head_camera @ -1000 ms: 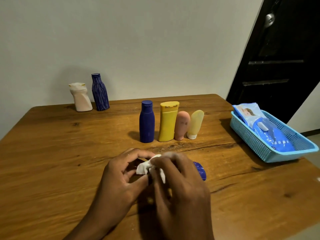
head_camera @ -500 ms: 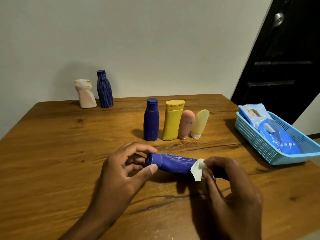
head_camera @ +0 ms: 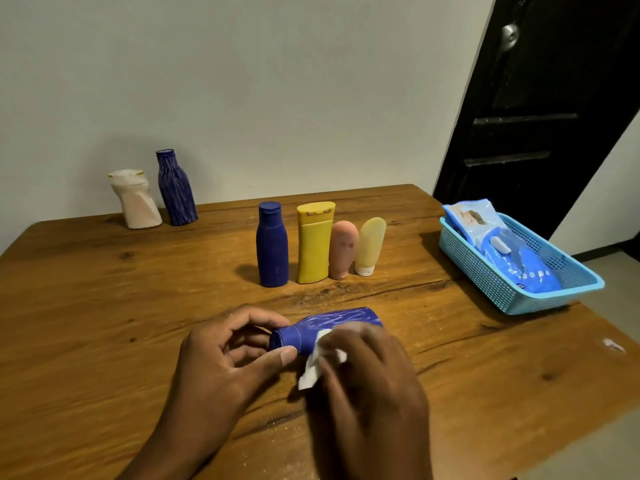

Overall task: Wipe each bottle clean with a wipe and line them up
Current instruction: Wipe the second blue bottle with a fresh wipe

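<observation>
At the near middle of the wooden tabletop (head_camera: pixel 86 323) a blue bottle (head_camera: pixel 332 325) lies on its side, its neck pointing toward nine o'clock and its base toward three o'clock. The left hand (head_camera: pixel 221 368) pinches the neck end, thumb below and fingers (head_camera: pixel 249 315) curled over the top. The right hand (head_camera: pixel 370 386) covers the near side of the bottle's body and presses a crumpled white wipe (head_camera: pixel 320 358) against it, the wipe gripped under its curled fingers and partly sticking out toward the neck. At twelve o'clock from the bottle, a row of four stands upright close together: a dark blue bottle (head_camera: pixel 272 245), a yellow bottle (head_camera: pixel 314 242), a pink tube (head_camera: pixel 343 250) on its cap and a pale yellow tube (head_camera: pixel 370 245) on its white cap, leaning a little to the right. Farther off at about ten o'clock, near the wall (head_camera: pixel 277 81), stand a cream bottle (head_camera: pixel 135 199) and, just beside it, a streaked blue bottle (head_camera: pixel 176 188). At two o'clock, near the tabletop's right edge, sits a light blue basket (head_camera: pixel 485 275) holding blue wipe packs (head_camera: pixel 519 265). Behind it is a dark door (head_camera: pixel 547 98).
</observation>
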